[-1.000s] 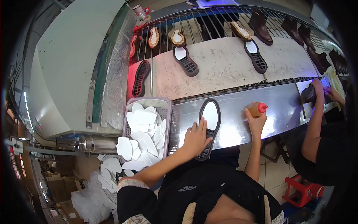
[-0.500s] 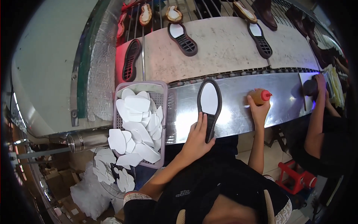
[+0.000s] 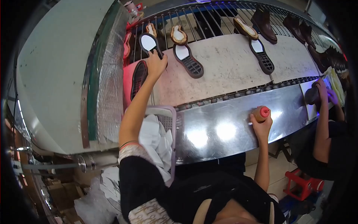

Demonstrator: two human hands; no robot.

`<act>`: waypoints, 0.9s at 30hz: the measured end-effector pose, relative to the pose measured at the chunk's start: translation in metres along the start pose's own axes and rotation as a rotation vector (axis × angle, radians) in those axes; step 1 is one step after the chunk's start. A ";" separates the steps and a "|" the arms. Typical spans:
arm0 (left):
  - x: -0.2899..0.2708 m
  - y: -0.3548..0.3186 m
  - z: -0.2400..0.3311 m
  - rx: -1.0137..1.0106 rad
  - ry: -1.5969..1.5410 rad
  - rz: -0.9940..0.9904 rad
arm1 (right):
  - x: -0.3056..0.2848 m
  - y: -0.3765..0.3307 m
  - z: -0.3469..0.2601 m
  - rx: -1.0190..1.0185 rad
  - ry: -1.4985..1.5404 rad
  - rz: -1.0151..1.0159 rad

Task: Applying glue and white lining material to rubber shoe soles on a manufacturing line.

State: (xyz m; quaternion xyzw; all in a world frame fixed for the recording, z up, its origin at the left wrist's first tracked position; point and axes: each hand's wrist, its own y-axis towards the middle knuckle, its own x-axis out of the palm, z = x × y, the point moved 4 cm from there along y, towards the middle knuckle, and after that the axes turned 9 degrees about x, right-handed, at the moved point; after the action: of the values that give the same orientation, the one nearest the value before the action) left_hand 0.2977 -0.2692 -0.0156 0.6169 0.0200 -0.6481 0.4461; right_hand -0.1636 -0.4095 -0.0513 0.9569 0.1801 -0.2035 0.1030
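Observation:
My left hand point(image 3: 156, 64) reaches out over the conveyor with its fingers closed on a black shoe sole point(image 3: 152, 44) that has a white pad in it. This sole sits by the metal rods, beside a brown shoe bottom point(image 3: 150, 30). A dark sole point(image 3: 139, 79) lies just left of my wrist, and another sole with a white heel pad point(image 3: 189, 61) lies to the right. Above the metal table, my right hand point(image 3: 262, 129) grips a squeeze bottle point(image 3: 260, 113) with amber contents and a red cap, its nozzle pointing toward me.
A pinkish plastic basket point(image 3: 173, 142) of white pads point(image 3: 150, 130) stands under my left arm. Farther right on the conveyor lie a sole point(image 3: 262, 59) and brown boots point(image 3: 264, 25). A co-worker's hands point(image 3: 322, 89) hold a dark piece at right. A red stool point(image 3: 304, 184) stands below.
My left hand has carried the sole from above the metal table up and left to the conveyor's far side. My right hand still holds the bottle. The view has shifted.

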 end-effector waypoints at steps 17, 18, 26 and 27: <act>0.009 -0.057 -0.106 -0.176 0.147 -0.790 | 0.015 0.000 0.005 -0.029 -0.043 0.037; -0.001 -0.073 -0.110 -0.298 0.189 -0.960 | 0.014 0.001 0.009 0.006 0.002 0.030; -0.041 -0.090 -0.096 -0.273 -0.305 -0.484 | 0.007 -0.005 0.007 -0.052 0.033 -0.002; -0.049 -0.085 -0.090 -0.429 -0.427 -0.496 | 0.006 -0.004 0.010 -0.055 0.024 0.014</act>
State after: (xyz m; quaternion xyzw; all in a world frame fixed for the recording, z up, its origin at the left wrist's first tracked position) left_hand 0.3089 -0.1390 -0.0420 0.3373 0.2103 -0.8312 0.3886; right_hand -0.1633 -0.4064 -0.0634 0.9572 0.1801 -0.1864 0.1286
